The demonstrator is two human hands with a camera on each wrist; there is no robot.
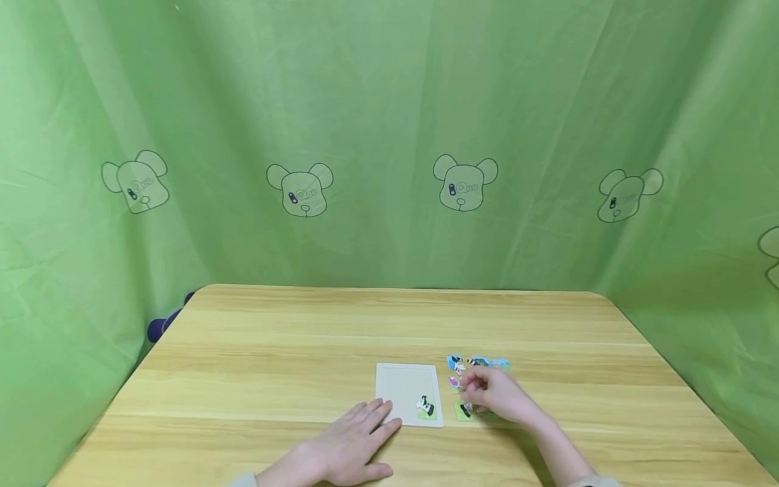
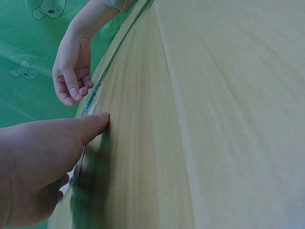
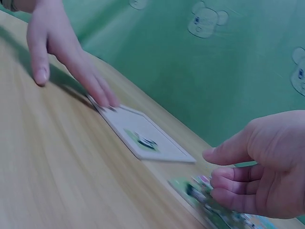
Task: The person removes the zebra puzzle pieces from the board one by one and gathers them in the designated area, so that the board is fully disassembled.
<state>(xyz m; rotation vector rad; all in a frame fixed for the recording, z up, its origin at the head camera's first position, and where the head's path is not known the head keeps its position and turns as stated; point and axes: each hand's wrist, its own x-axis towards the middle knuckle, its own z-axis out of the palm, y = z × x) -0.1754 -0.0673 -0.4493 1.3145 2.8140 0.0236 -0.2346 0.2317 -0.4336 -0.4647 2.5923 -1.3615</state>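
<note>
A white puzzle tray (image 1: 402,390) with a raised rim lies on the table. One jigsaw piece (image 1: 427,408), green with a black-and-white figure, sits in its near right corner. My left hand (image 1: 353,443) lies with fingers extended, fingertips at the tray's near left corner and thumb on the wood. Over the loose puzzle pieces (image 3: 221,210) to the right of the tray hovers my right hand (image 1: 496,393). Its fingers are loosely bent, and in the right wrist view a gap shows between thumb and fingers, with nothing in it. This hand hides part of the pieces.
Blue puzzle pieces (image 1: 500,364) lie at the back of the loose group, and a green one (image 1: 462,410) at its near side. The wooden table (image 1: 274,352) has rounded far corners. Behind it hangs a green curtain (image 1: 377,88) printed with bear heads. Something purple (image 1: 156,329) shows past the left edge.
</note>
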